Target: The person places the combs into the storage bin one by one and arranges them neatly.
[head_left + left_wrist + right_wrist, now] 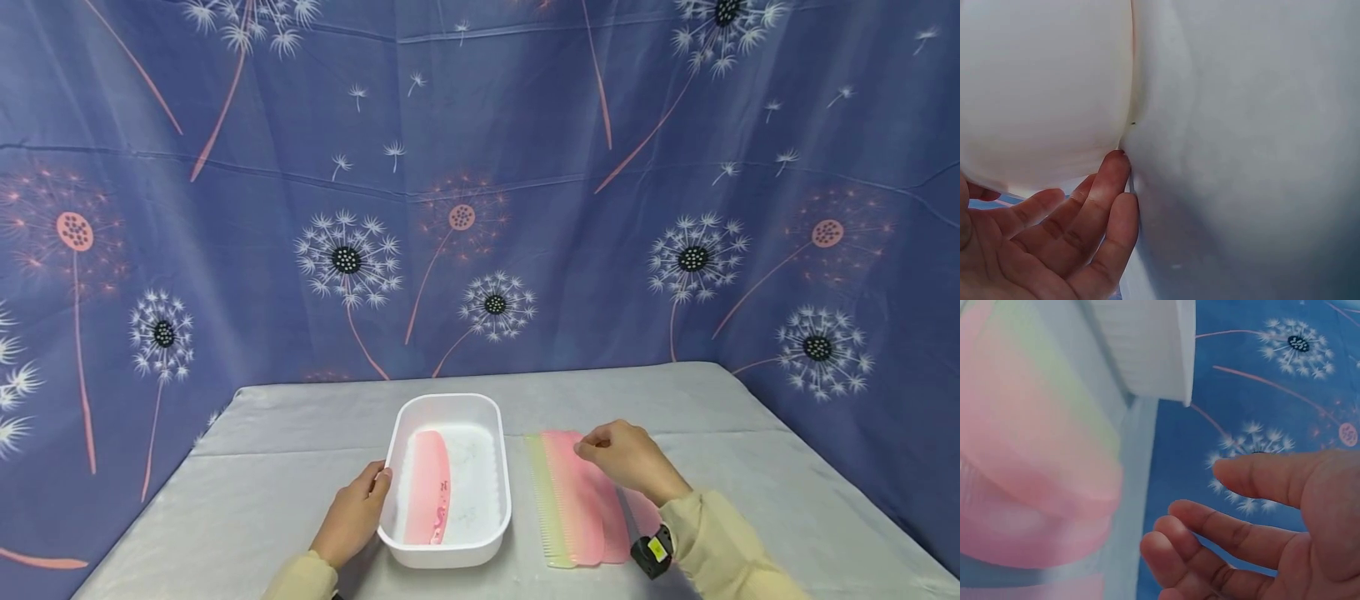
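My left hand (pixel 354 508) holds the left side of a white plastic tub (pixel 491 546), its thumb at the rim. From the left wrist, the fingers (pixel 1107 187) lie against the tub's outer wall near the cloth. Inside the tub, along its left side, lies a pink comb (pixel 426 492) with printed marks on its spine. My right hand (pixel 628 457) hovers over several overlapping combs (pixel 573 500), pink at the spine and pale green at the teeth. Its thumb and fingers stand apart with nothing between them in the right wrist view.
A light grey cloth (pixel 300 433) covers the table. Blue fabric (pixel 562 250) with dandelion prints hangs behind and at both sides. The loose combs lie just right of the tub. A small black device (pixel 651 552) is strapped at the right wrist.
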Tool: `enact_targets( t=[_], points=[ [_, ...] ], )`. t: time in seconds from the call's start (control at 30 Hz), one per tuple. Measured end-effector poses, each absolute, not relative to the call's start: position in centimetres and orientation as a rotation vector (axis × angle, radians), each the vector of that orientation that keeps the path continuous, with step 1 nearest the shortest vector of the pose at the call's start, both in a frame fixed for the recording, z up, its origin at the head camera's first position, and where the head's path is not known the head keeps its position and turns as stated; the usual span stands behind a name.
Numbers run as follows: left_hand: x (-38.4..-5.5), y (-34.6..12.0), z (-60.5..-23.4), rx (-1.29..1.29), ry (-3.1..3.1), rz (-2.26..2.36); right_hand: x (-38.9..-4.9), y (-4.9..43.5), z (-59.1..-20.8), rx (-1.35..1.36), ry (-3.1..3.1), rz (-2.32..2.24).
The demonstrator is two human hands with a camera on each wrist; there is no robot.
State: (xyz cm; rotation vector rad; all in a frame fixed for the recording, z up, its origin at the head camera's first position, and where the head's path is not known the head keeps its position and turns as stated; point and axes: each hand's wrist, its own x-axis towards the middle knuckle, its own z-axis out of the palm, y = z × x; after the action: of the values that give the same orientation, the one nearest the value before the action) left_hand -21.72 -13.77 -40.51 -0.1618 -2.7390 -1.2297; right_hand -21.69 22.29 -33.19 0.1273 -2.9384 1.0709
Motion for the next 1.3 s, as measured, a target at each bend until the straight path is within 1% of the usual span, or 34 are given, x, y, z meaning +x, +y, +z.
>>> enact_targets(
  t=[0.63,1.3],
  points=[
    [-21.6,-13.7,-40.6,-0.126,-2.758,-1.249,-23.5,22.7,-35.9,0.014,-2.909,0.985],
    [-21.6,-13.6,-40.9,-0.144,-2.736,-1.235,-24.7,21.9,-37.9,-0.01,-2.959,0.981]
  ],
)
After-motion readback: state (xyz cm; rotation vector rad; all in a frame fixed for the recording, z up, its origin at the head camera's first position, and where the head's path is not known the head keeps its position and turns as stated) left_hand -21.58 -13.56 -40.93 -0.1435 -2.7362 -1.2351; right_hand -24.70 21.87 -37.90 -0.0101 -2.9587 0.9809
